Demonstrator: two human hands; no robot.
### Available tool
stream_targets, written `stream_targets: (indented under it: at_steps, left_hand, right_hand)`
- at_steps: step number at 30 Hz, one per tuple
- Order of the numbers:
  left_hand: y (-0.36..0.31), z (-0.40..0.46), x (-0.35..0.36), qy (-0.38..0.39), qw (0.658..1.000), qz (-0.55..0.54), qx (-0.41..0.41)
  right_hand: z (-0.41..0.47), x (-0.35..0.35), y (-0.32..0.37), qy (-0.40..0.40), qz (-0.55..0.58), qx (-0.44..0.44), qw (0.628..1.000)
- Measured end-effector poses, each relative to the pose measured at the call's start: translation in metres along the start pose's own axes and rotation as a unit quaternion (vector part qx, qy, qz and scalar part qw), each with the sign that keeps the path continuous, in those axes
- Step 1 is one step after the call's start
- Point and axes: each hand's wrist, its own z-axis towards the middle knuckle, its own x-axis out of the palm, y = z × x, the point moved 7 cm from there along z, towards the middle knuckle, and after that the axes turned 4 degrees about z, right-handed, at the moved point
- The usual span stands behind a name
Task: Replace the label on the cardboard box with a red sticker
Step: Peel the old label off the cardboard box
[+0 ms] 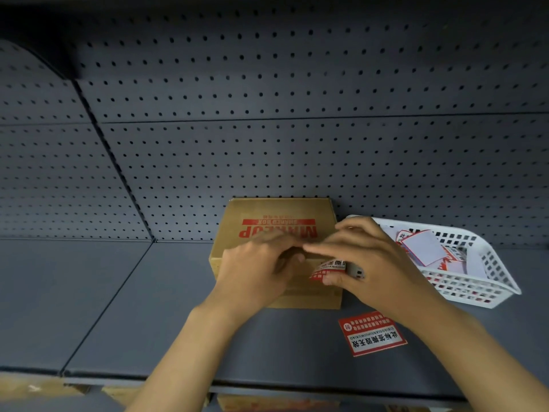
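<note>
A brown cardboard box (pixel 276 215) with red print stands on the grey shelf, against the pegboard back. My left hand (pixel 255 272) rests on the box's top, fingers curled at its middle seam. My right hand (pixel 365 263) meets it from the right and pinches a crumpled red-and-white label (pixel 326 270) between thumb and fingers over the box's right side. A small grey object (pixel 356 272) pokes out under that hand. A flat red sticker (pixel 372 334) with white text lies on the shelf in front of the box, to its right.
A white plastic basket (pixel 487 292) at the right of the box holds several red-and-white stickers and backing sheets. The grey shelf (pixel 133 307) stretches left of the box. The pegboard wall (pixel 267 114) rises behind. Cardboard shows below the shelf's front edge.
</note>
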Motion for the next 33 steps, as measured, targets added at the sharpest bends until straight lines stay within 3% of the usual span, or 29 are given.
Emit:
stream_targets:
  at_steps: [3,16,21,23,26,30,33]
  left_hand:
    - [-0.001,0.0,0.0,0.001,1.0,-0.002,0.0]
    - [0.004,0.001,0.003,0.004,1.0,-0.016,0.002]
    - [0.006,0.001,0.005,0.01,1.0,-0.017,-0.002]
    - [0.005,0.001,0.005,0.009,1.0,-0.016,-0.002]
    - [0.004,0.001,0.004,0.009,1.0,-0.006,-0.004]
    - [0.001,0.0,0.0,0.006,1.0,-0.001,-0.011]
    - [-0.007,-0.001,-0.003,-0.006,1.0,0.023,-0.007]
  right_hand:
    - [0.006,0.008,0.004,0.028,-0.052,-0.034,0.998]
    - [-0.006,-0.013,0.012,-0.012,-0.1,-0.1,0.99]
    - [-0.019,-0.029,-0.001,-0.026,-0.109,-0.084,0.99]
    - [-0.023,-0.037,-0.005,-0.04,-0.065,-0.054,0.996]
    - [-0.029,-0.05,-0.003,-0.064,-0.008,0.059,0.996]
    - [-0.032,-0.029,0.007,-0.026,-0.141,0.191,0.971]
    - [-0.033,-0.015,0.007,-0.025,-0.156,0.241,0.958]
